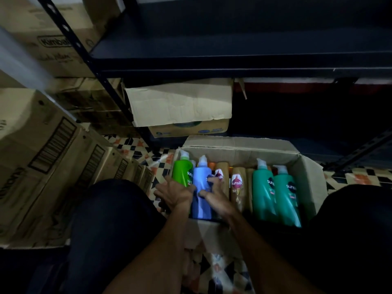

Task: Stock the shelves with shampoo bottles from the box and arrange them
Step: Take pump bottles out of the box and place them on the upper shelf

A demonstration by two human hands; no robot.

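Observation:
An open cardboard box [239,152] stands on the floor between my knees, with shampoo bottles upright in it. A light green bottle [182,172] is at its left end. Beside it come a blue bottle [201,200], several brown bottles [237,187] and two teal bottles [275,196] on the right. My right hand [214,197] grips the blue bottle, fingers curled over its label and thumb on its front. My left hand [174,194] is at the blue bottle's left side below the green one, fingers spread. The dark metal shelf [233,49] above is bare.
Stacked cardboard cartons [48,158] fill the left side. A torn carton [180,107] sits under the shelf behind the open box. A black slotted shelf post [84,58] runs diagonally at upper left. The floor [146,149] is patterned tile.

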